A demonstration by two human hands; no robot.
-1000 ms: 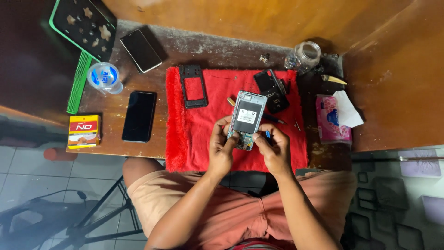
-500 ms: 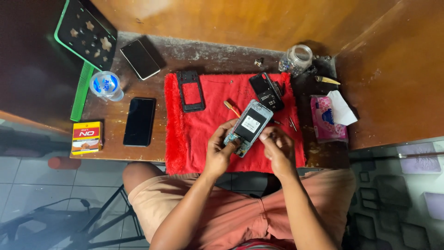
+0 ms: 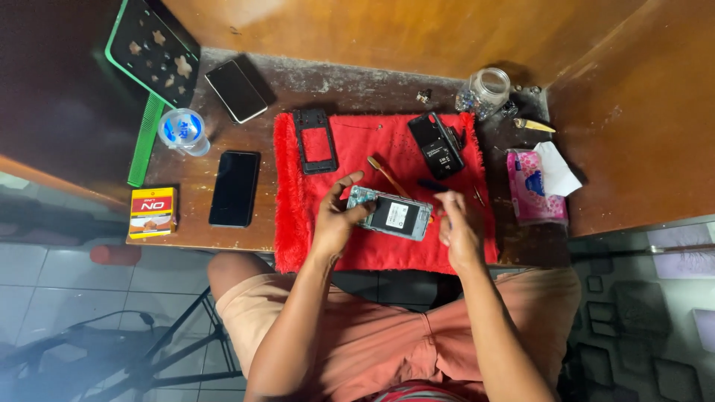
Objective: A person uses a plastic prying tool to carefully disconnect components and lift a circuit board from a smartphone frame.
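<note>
- Two hands work one opened phone [image 3: 391,214], which lies low and nearly level over the red cloth [image 3: 328,246], its exposed back facing up so the inner parts show to the camera.
- Left hand [image 3: 333,223] pinches the phone's left end, thumb on top and fingers curled under, seemingly to steady it.
- Right hand [image 3: 456,227] sits at the phone's right end with fingers loosely bent; whether it grips the phone or a small tool, I cannot tell, since it is blurred.
- Spare parts lie within reach on the cloth: a black frame [image 3: 314,140] at the upper left, a black phone body [image 3: 438,144] at the upper right, a brush [image 3: 387,176] just above the opened phone.
- Off the cloth, on the bare table [image 3: 350,82], a dark phone [image 3: 234,187] and another phone [image 3: 235,90] lie to the left, well apart from the work; a jar [image 3: 488,91] stands at the back right.
- Against half a second ago, the phone has turned from a tilted, raised pose to almost flat and crosswise, and the hands have moved apart to its two ends.
</note>
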